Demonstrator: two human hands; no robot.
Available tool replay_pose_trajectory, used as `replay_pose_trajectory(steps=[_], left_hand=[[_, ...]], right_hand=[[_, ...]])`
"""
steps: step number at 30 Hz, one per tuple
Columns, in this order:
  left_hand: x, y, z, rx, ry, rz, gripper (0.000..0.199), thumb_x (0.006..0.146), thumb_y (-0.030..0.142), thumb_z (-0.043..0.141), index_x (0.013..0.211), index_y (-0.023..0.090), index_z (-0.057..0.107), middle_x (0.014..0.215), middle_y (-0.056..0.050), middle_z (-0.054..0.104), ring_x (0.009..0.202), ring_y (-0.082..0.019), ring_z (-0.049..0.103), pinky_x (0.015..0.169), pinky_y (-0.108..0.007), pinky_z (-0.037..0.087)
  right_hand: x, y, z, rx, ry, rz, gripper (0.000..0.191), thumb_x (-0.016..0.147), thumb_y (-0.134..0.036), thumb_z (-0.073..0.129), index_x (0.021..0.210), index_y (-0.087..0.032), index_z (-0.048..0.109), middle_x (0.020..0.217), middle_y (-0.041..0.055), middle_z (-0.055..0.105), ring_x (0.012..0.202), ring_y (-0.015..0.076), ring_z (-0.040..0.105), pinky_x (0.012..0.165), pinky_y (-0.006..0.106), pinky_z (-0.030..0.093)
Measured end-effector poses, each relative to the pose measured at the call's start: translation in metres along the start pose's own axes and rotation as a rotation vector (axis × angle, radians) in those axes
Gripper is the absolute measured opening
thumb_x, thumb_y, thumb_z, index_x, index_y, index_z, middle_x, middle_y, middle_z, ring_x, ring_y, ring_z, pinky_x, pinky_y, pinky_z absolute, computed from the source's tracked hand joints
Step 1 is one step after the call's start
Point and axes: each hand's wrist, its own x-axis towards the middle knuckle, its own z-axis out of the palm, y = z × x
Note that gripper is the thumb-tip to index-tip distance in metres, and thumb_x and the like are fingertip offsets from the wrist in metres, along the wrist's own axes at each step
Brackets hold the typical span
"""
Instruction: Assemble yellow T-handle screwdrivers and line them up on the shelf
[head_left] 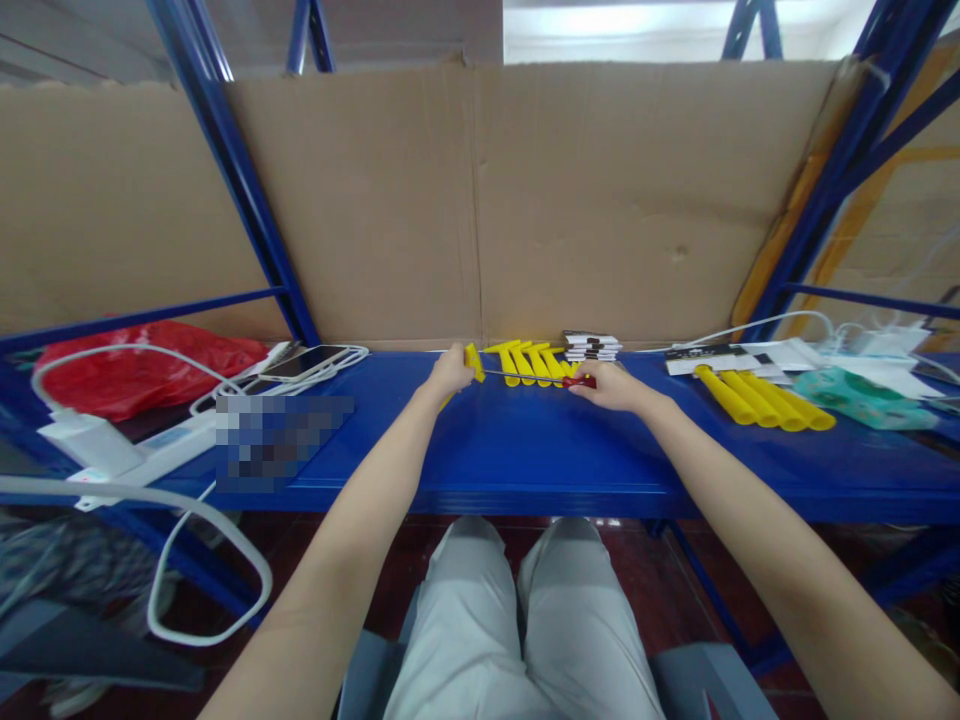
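Note:
Above the blue shelf, my left hand (451, 372) is closed around a yellow plastic piece (474, 363), whose flat head shows past the fingers. Most of its lower part is hidden by the hand. My right hand (606, 386) grips the red handle of a screwdriver (525, 375). Its thin metal shaft points left, and its tip is at or very near the yellow piece; contact cannot be made out. Behind the shaft lie several yellow T-shaped plastic pieces (525, 365) in a row. A stack of black-and-white printed cards (591, 346) stands just behind my right hand.
Several yellow tubes (765, 400) lie at the right beside a green-and-white soft packet (862, 398) and white papers. On the left are a red plastic bag (142, 365), a white power strip (165, 450) and cables. A cardboard panel (480, 200) closes off the shelf's back.

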Motion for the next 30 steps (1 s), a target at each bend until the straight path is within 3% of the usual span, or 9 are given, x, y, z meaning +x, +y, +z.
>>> replay_pose_trajectory(steps=[7,11,17,20,23,26,30], left_hand=[[-0.013,0.012,-0.005,0.131,0.158,0.19,0.018,0.085,0.017,0.056,0.1,0.021,0.049,0.104,-0.012,0.067,0.103,-0.025,0.062,0.078,-0.028,0.045],[-0.027,0.027,0.001,0.106,0.122,0.39,0.019,0.087,0.018,0.053,0.104,0.024,0.051,0.11,-0.008,0.065,0.111,-0.024,0.059,0.087,-0.029,0.044],[-0.048,0.047,0.026,0.059,0.006,0.768,0.023,0.085,0.008,0.046,0.099,0.02,0.06,0.126,-0.011,0.06,0.122,-0.022,0.051,0.104,-0.036,0.035],[-0.05,0.049,0.035,0.085,-0.009,0.859,0.026,0.085,0.006,0.044,0.099,0.019,0.062,0.129,-0.012,0.058,0.12,-0.023,0.053,0.103,-0.038,0.037],[-0.046,0.046,0.04,0.196,0.058,0.946,0.027,0.086,0.006,0.043,0.101,0.018,0.063,0.128,-0.013,0.06,0.114,-0.024,0.058,0.097,-0.04,0.043],[-0.041,0.041,0.043,0.312,0.151,1.045,0.027,0.086,0.007,0.043,0.102,0.017,0.063,0.124,-0.012,0.063,0.108,-0.022,0.061,0.091,-0.038,0.047],[-0.038,0.038,0.044,0.383,0.245,1.096,0.025,0.088,0.008,0.043,0.102,0.016,0.063,0.121,-0.012,0.065,0.104,-0.021,0.063,0.087,-0.036,0.05]], right_hand=[[0.001,0.006,0.002,0.067,-0.143,-0.033,0.019,0.079,-0.033,0.06,0.083,-0.017,0.07,0.082,0.0055,0.07,0.073,0.0171,0.06,0.067,0.026,0.043],[0.0,0.0,0.005,0.111,-0.181,-0.032,0.019,0.078,-0.032,0.063,0.085,-0.017,0.071,0.083,0.0052,0.071,0.075,0.0176,0.062,0.068,0.027,0.044],[0.003,-0.011,0.007,0.26,-0.169,-0.035,0.017,0.08,-0.029,0.058,0.082,-0.017,0.07,0.086,0.0048,0.071,0.08,0.0176,0.062,0.077,0.029,0.046],[0.006,-0.014,0.005,0.468,-0.087,0.034,0.026,0.086,-0.03,0.047,0.077,-0.017,0.068,0.086,0.0045,0.071,0.082,0.0166,0.062,0.078,0.029,0.046],[0.006,-0.017,0.007,0.718,-0.047,0.123,0.036,0.087,-0.041,0.044,0.075,-0.017,0.066,0.083,0.0047,0.07,0.079,0.016,0.061,0.071,0.028,0.045],[0.006,-0.022,0.011,0.846,-0.04,0.126,0.03,0.073,-0.046,0.061,0.068,-0.017,0.065,0.074,0.0025,0.067,0.073,0.0151,0.058,0.07,0.028,0.044],[0.008,-0.025,0.012,0.964,0.016,0.199,0.018,0.06,-0.035,0.068,0.062,-0.018,0.063,0.068,0.0004,0.065,0.068,0.0131,0.055,0.067,0.027,0.043]])
